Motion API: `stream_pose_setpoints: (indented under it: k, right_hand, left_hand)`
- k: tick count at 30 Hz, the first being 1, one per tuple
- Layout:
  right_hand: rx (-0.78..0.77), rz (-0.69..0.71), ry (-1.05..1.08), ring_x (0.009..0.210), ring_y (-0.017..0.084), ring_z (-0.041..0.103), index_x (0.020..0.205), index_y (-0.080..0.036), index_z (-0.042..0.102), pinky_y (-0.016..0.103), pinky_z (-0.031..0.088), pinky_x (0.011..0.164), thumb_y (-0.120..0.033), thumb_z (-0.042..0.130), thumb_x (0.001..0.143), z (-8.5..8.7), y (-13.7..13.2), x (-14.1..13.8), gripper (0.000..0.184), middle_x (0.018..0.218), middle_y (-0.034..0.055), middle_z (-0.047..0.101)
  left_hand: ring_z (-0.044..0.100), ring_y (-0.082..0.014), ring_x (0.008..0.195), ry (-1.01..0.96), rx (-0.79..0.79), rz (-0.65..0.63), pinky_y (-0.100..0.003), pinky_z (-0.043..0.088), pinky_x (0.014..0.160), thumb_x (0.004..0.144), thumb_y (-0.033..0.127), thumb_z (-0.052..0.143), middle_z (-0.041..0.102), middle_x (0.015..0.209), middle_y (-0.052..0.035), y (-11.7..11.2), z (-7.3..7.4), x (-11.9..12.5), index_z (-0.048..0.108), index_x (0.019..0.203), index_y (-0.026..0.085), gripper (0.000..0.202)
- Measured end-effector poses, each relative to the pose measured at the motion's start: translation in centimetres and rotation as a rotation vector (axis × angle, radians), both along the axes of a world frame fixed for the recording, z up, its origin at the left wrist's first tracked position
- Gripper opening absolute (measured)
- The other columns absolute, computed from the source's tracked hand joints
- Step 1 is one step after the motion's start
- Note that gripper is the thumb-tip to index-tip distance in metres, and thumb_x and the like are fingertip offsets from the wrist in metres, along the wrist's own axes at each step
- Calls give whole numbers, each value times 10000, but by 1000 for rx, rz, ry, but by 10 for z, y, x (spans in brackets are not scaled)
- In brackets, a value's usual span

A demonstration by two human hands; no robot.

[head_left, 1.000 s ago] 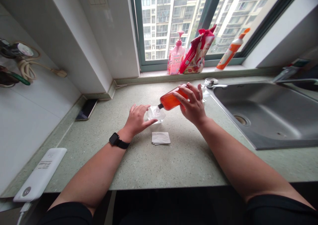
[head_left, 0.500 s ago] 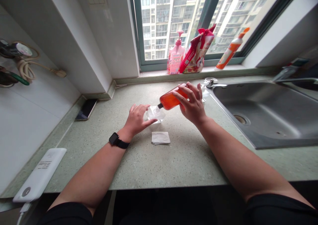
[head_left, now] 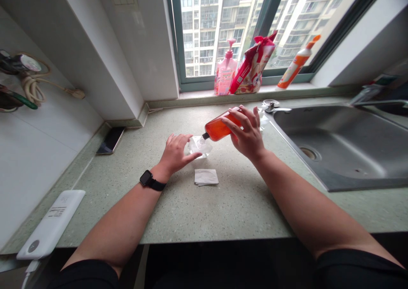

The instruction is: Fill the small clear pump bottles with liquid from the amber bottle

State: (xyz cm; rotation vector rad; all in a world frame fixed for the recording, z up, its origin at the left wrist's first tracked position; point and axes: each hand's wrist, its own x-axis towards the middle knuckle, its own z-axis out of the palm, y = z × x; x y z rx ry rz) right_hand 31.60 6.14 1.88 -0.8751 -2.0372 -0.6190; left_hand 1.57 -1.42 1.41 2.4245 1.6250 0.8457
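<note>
My right hand (head_left: pixel 248 134) is wrapped round a bottle of orange-red liquid (head_left: pixel 219 127). The bottle is tilted, its dark neck pointing down to the left, over a clear faceted container (head_left: pixel 204 146) on the counter. Thumb and fingers of my left hand (head_left: pixel 177 153) reach round the left side of that container and steady it. How full the container is cannot be made out. A folded white tissue (head_left: pixel 206 177) lies just in front of it.
A steel sink (head_left: pixel 344 140) takes up the right side. On the sill stand a pink pump bottle (head_left: pixel 225 74), a red bag (head_left: pixel 253 68) and an orange-white bottle (head_left: pixel 295 68). A phone (head_left: pixel 111 140) and a white power bank (head_left: pixel 52 225) lie at the left.
</note>
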Motion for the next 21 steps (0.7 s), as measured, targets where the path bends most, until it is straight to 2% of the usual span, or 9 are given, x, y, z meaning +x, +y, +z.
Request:
stream_pose_setpoints:
  k: [8,14,21]
  right_hand:
    - [-6,-16,-12,1563,363,472,1694,-580,228,739,291,1325,-68,595,968,0,-1,0,962,1605,2,574]
    - [-51,-15,-4,1578,365,450,1688,-602,223,744,254,1337,-65,600,955,0,0,0,985,1634,-22,551]
    - [11,4,6,1560,345,473,1687,-578,266,722,282,1335,-64,589,972,0,0,-1,938,1600,-8,580]
  left_hand:
    - [682,-335,1246,6,8,-3,-647,283,1323,951,712,692,750,1296,-104,1,-1,0,606,1426,245,672]
    - [680,-337,1252,-1,15,-6,-646,280,1324,947,717,694,749,1296,-109,1,-2,0,605,1425,237,683]
    - [677,-338,1264,-4,10,-14,-641,271,1329,955,707,695,747,1304,-114,0,-1,0,601,1425,222,682]
